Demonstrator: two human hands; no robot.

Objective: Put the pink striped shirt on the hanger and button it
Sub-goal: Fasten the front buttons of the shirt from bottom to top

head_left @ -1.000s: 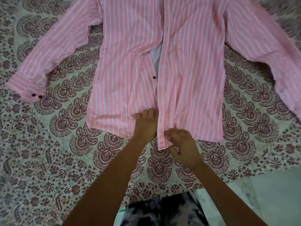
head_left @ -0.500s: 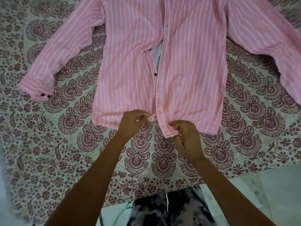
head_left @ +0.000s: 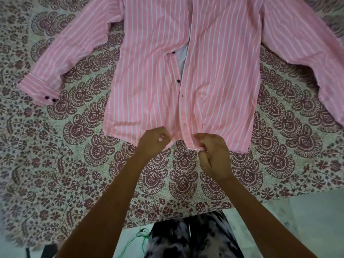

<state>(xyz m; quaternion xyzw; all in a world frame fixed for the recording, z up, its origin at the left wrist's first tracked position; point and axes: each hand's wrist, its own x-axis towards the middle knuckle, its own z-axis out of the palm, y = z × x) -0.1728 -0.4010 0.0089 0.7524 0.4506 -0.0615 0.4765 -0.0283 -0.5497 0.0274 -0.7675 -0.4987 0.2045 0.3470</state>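
Observation:
The pink striped shirt (head_left: 149,75) lies flat, front up, on a patterned bedspread, sleeves spread to both sides. Its front gapes in the middle, showing white cloth and one dark button (head_left: 178,81). My left hand (head_left: 153,141) pinches the hem of the left front panel at the bottom. My right hand (head_left: 212,153) grips the bottom end of the right placket, fingers curled round the fabric. The two hands are close together at the hem. The hanger is hidden from view.
The maroon-and-cream bedspread (head_left: 55,164) covers the whole surface, its near edge running across the bottom. The left cuff (head_left: 40,94) with two dark buttons lies at the left. Pale floor and a green thread (head_left: 141,237) show below, by my patterned trousers.
Both hands have shifted along the hem, my left hand coming off the bedspread side to pinch the left panel's bottom edge. The shirt bottom has been drawn slightly together.

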